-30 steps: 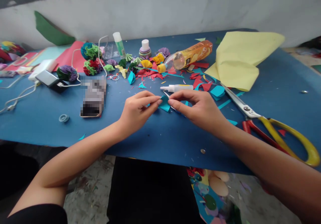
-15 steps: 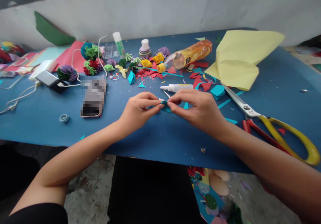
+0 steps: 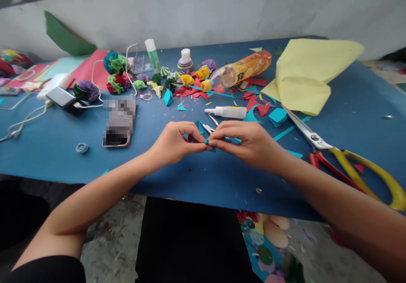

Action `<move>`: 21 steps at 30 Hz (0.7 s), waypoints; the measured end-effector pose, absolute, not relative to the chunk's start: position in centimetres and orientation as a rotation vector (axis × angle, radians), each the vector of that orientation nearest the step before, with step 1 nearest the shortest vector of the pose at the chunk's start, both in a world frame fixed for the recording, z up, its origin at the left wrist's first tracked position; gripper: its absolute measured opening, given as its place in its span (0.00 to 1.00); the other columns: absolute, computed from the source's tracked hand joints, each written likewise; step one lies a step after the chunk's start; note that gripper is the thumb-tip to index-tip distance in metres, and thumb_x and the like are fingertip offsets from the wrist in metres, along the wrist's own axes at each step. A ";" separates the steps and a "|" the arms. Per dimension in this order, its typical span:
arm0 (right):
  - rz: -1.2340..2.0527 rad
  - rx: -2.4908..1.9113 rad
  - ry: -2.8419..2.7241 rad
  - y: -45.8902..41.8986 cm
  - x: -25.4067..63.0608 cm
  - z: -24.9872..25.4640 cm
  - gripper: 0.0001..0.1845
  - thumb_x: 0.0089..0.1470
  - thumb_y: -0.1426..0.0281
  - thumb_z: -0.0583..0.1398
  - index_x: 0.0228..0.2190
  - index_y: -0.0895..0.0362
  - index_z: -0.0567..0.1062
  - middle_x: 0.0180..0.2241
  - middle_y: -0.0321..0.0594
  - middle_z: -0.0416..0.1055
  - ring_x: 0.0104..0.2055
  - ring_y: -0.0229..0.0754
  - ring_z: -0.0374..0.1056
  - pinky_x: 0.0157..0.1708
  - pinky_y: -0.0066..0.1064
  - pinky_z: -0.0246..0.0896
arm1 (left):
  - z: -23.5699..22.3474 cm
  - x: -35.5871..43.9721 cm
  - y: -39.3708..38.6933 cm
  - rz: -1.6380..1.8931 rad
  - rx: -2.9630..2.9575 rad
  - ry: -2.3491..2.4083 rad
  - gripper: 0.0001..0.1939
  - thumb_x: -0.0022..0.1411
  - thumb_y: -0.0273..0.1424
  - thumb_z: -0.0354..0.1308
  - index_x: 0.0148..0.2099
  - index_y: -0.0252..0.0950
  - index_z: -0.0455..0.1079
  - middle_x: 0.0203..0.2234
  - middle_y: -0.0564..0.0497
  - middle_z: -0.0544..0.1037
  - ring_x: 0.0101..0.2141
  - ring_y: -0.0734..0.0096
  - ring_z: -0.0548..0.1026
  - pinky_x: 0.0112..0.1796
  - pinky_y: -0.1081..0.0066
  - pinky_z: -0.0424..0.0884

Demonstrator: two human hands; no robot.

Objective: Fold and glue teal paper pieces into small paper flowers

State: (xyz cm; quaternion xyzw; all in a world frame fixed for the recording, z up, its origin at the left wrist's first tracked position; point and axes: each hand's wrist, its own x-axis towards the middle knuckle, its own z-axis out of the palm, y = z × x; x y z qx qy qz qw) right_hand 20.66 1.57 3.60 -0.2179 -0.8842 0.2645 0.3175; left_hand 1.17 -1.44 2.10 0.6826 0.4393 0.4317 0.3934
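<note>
My left hand [image 3: 176, 142] and my right hand [image 3: 247, 142] meet fingertip to fingertip over the blue table [image 3: 50, 156], both pinched on a small folded teal paper piece [image 3: 207, 142]. Only a sliver of the paper shows between the fingers. Just behind the hands lie small silver scissors [image 3: 207, 127] and a white glue bottle [image 3: 229, 112] on its side. Teal and red paper scraps [image 3: 253, 103] are scattered beyond them.
Large yellow-handled scissors [image 3: 349, 160] lie at the right, a yellow paper sheet [image 3: 304, 73] behind them. A phone [image 3: 119, 120], a power bank with cables [image 3: 60, 97], paper flowers [image 3: 116, 73], a glue stick [image 3: 152, 56] and an orange-labelled bottle [image 3: 241, 69] crowd the back left and middle.
The teal paper has been folded smaller between the fingertips, and both hands have moved a little closer to me and together.
</note>
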 end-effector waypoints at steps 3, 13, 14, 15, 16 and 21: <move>0.812 -0.670 -2.279 1.6 20.7 3.9 0.09 0.56 0.67 0.60 0.27 0.55 0.78 0.27 0.36 0.75 0.29 0.37 0.70 0.30 0.29 0.65 | 2.4 1.1 -1.3 1.071 1.660 1.080 0.15 0.44 0.38 0.72 0.22 0.32 0.74 0.19 0.53 0.75 0.21 0.80 0.68 0.23 0.77 0.65; 0.849 -0.386 -2.310 2.0 21.1 3.9 0.08 0.57 0.72 0.60 0.34 0.52 0.80 0.33 0.38 0.74 0.33 0.34 0.70 0.32 0.26 0.67 | 2.1 1.0 -0.6 0.640 1.121 0.824 0.18 0.36 0.41 0.75 0.23 0.33 0.76 0.18 0.54 0.73 0.21 0.80 0.69 0.19 0.79 0.73; 0.832 -0.369 -2.322 1.9 21.1 3.8 0.08 0.57 0.72 0.60 0.33 0.52 0.80 0.33 0.38 0.74 0.33 0.34 0.70 0.32 0.26 0.67 | 2.1 1.1 -0.6 0.604 1.109 0.813 0.18 0.36 0.41 0.75 0.23 0.33 0.76 0.18 0.54 0.73 0.20 0.81 0.69 0.19 0.80 0.73; 0.807 -0.371 -2.330 1.9 21.1 3.7 0.08 0.57 0.72 0.60 0.32 0.53 0.80 0.33 0.38 0.75 0.32 0.34 0.70 0.31 0.25 0.67 | 2.0 1.1 -0.6 0.579 1.101 0.805 0.19 0.37 0.42 0.74 0.24 0.33 0.75 0.17 0.55 0.73 0.20 0.81 0.69 0.19 0.80 0.73; 0.774 -0.387 -2.332 1.9 21.1 3.7 0.08 0.57 0.72 0.59 0.31 0.53 0.80 0.33 0.38 0.75 0.32 0.34 0.70 0.31 0.25 0.67 | 2.0 1.2 -0.6 0.579 1.099 0.805 0.19 0.37 0.42 0.75 0.24 0.32 0.75 0.18 0.55 0.73 0.20 0.81 0.69 0.19 0.80 0.73; 0.583 -0.619 -2.234 1.8 21.3 3.9 0.10 0.58 0.72 0.57 0.30 0.52 0.78 0.32 0.37 0.76 0.32 0.37 0.71 0.34 0.30 0.68 | 2.0 1.3 -0.8 1.069 1.293 0.858 0.19 0.42 0.40 0.73 0.26 0.32 0.72 0.22 0.53 0.74 0.23 0.80 0.72 0.20 0.81 0.73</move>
